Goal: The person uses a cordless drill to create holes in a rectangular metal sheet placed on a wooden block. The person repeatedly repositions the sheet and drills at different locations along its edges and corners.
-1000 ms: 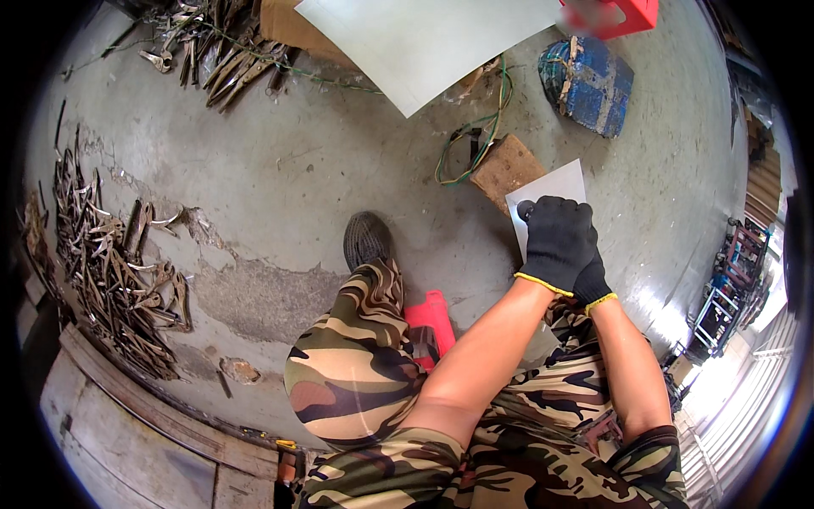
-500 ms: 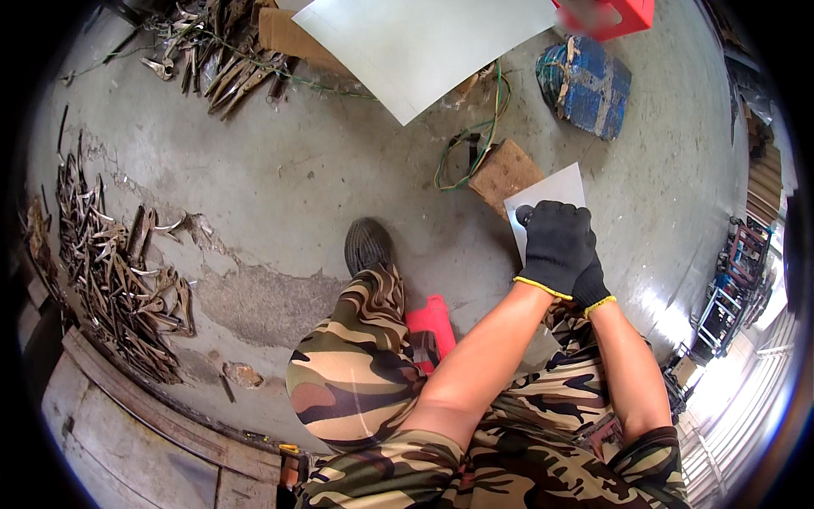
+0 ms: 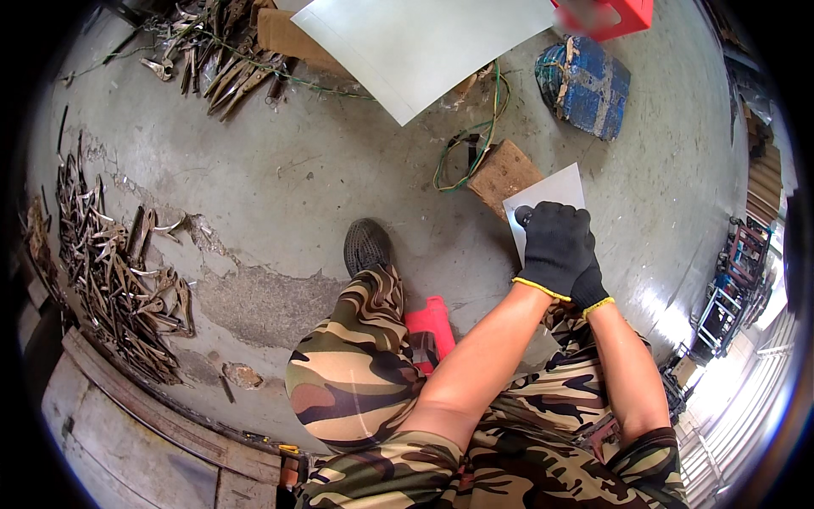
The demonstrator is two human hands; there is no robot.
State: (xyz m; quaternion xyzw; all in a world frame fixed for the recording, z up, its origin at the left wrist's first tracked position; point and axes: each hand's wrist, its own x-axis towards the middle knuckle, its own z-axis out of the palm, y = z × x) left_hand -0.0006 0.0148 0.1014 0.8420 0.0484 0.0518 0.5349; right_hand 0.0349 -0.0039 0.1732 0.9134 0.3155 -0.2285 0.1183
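Observation:
My left hand (image 3: 555, 246), in a black knit glove with a yellow cuff, is closed in a fist over a small light-grey sheet (image 3: 564, 184). A dark rounded end (image 3: 522, 215) shows at the fist's left side; whatever else it grips is hidden. My right hand (image 3: 588, 287), gloved alike, sits against the left one from behind and below, its fingers covered. Beyond the hands, the sheet's far corner sticks out beside a brown wooden block (image 3: 505, 176).
A large pale sheet (image 3: 424, 51) juts in at the top, near a red object (image 3: 623, 17) and a blue taped bundle (image 3: 593, 85). Green wire (image 3: 492, 127) trails on the floor. Metal tool parts (image 3: 119, 263) are piled left. A red tool (image 3: 434, 327) lies between my legs.

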